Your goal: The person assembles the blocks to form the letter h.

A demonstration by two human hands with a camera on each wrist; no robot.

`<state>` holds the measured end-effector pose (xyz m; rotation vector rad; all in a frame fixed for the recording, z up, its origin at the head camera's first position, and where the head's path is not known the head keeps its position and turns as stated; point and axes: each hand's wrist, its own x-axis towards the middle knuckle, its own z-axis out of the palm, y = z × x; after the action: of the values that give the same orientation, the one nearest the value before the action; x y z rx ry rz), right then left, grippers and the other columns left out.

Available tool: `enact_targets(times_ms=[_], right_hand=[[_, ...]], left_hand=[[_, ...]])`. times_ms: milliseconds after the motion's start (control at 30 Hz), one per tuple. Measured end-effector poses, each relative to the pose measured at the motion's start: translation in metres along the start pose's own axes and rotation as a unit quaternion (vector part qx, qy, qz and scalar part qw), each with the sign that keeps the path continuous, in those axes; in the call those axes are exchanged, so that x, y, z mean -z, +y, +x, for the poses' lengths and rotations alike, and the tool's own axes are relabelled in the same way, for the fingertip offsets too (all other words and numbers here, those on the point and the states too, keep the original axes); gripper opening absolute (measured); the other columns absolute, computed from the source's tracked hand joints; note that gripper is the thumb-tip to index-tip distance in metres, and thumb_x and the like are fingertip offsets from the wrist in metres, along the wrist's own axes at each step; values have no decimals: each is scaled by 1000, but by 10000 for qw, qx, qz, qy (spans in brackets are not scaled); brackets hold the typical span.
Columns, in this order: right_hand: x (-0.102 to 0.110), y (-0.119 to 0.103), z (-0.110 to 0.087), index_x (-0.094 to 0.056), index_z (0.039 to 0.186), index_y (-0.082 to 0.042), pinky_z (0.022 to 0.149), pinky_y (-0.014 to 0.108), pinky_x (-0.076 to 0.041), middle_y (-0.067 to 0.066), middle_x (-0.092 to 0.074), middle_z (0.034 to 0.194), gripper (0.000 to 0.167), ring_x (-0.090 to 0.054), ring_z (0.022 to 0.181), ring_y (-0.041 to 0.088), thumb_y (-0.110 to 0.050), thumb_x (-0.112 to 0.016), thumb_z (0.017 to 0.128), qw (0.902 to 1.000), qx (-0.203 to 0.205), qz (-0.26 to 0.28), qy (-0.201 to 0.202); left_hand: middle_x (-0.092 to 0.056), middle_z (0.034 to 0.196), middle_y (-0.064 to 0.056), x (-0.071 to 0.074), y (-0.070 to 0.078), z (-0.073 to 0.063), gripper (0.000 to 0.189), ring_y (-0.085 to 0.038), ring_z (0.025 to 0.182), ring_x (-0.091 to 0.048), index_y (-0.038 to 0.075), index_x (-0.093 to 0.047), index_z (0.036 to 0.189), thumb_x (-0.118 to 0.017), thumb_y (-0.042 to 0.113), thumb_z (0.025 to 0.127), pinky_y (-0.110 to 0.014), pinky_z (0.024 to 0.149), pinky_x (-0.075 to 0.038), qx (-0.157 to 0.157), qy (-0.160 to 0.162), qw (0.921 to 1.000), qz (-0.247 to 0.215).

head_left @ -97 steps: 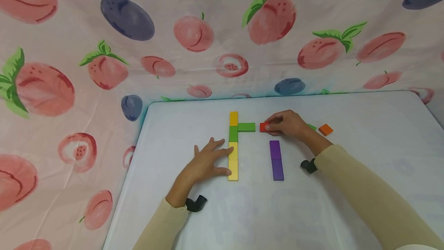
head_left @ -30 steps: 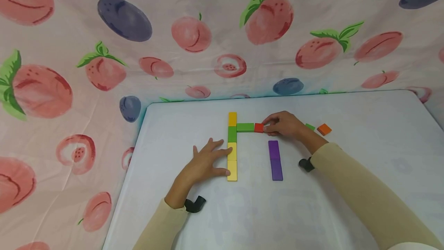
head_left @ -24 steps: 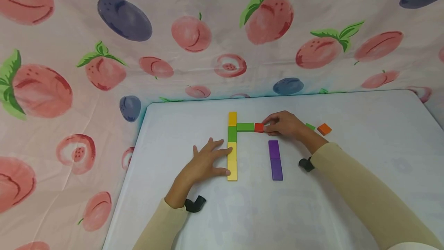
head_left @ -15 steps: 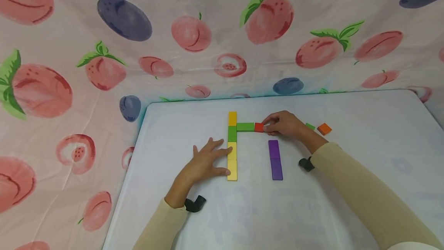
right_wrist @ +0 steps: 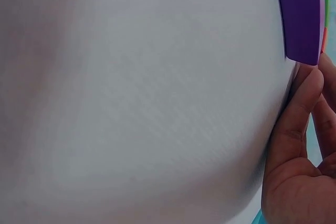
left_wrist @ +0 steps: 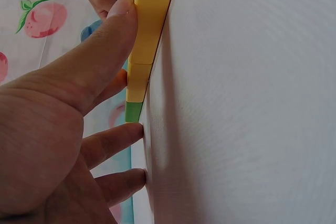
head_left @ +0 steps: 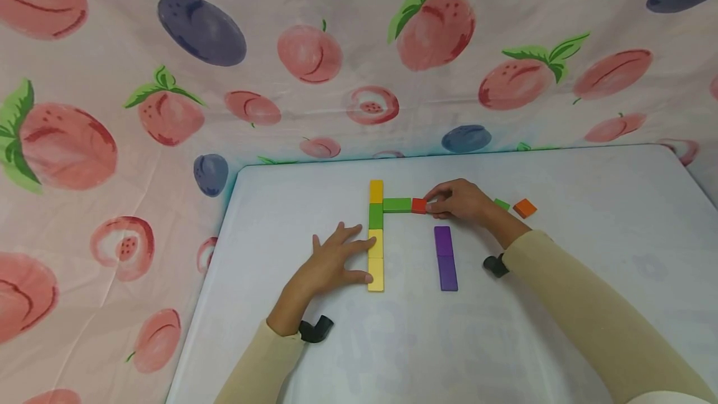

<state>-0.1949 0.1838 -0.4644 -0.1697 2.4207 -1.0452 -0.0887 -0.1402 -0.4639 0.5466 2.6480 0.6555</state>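
Observation:
A column of flat blocks lies on the white table: a yellow block [head_left: 376,192] at the far end, a green block [head_left: 376,216], then two pale yellow blocks [head_left: 378,267]. From the column's right side runs another green block [head_left: 397,206], with a red block [head_left: 419,206] against its right end. My left hand [head_left: 328,264] has its fingers spread, index and thumb touching the pale yellow blocks' left edge. My right hand [head_left: 462,200] holds thumb and index at the red block's right end; the exact contact is partly hidden.
Two purple blocks [head_left: 445,259] stand end to end nearer the front, below the right hand. Beyond the right wrist lie a small green block [head_left: 502,204], partly covered, and an orange block [head_left: 525,208]. A fruit-print cloth [head_left: 314,117] hangs along the table's back and left.
Since the oldest frame, my right hand has slid the red block left, closing the gap to the green block. Over the last second both hands stay put. The left hand has kept its place throughout.

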Motion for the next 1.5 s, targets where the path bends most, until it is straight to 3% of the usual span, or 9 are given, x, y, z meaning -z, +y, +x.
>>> enact_targets(times_ms=[633,967,1167,1367,1500], right_hand=[[0,-2,0,-72,125,-15,82,33,-44,4,-68,87,35,-60,85,21,-33,-73,95,9999,-74,51,-48],[4,1,-3,-67,130,-11,82,25,-56,11,-70,108,36,-70,88,19,-31,-68,99,9958,-192,855,-280],[10,3,-6,-69,128,-15,85,29,-56,9,-73,107,37,-69,94,21,-37,-67,99,9977,-71,672,-65],[21,6,-15,-67,132,-14,93,37,-56,11,-69,118,43,-67,106,26,-43,-65,100,9978,202,604,208],[28,7,-24,-65,135,-14,98,43,-56,12,-67,125,49,-64,113,28,-47,-64,99,9963,112,732,431]], left_hand=[[-38,165,-2,0,0,0,74,-35,159,-17,37,-54,148,-84,47,81,-81,114,-2,-24,22,10000,1],[-38,165,-3,0,0,0,74,-35,159,-17,36,-54,148,-84,47,81,-81,114,-3,-27,-13,10000,-20],[-37,165,-2,0,0,0,74,-35,159,-16,37,-54,148,-84,48,81,-81,114,-2,-32,-38,10000,-26],[-38,165,-3,1,0,-1,74,-36,159,-16,36,-54,148,-84,48,81,-81,114,-2,-44,-31,10000,-38],[-38,165,-2,1,0,-1,74,-36,159,-16,37,-54,148,-84,48,81,-81,114,-2,-25,-41,10000,-21]])
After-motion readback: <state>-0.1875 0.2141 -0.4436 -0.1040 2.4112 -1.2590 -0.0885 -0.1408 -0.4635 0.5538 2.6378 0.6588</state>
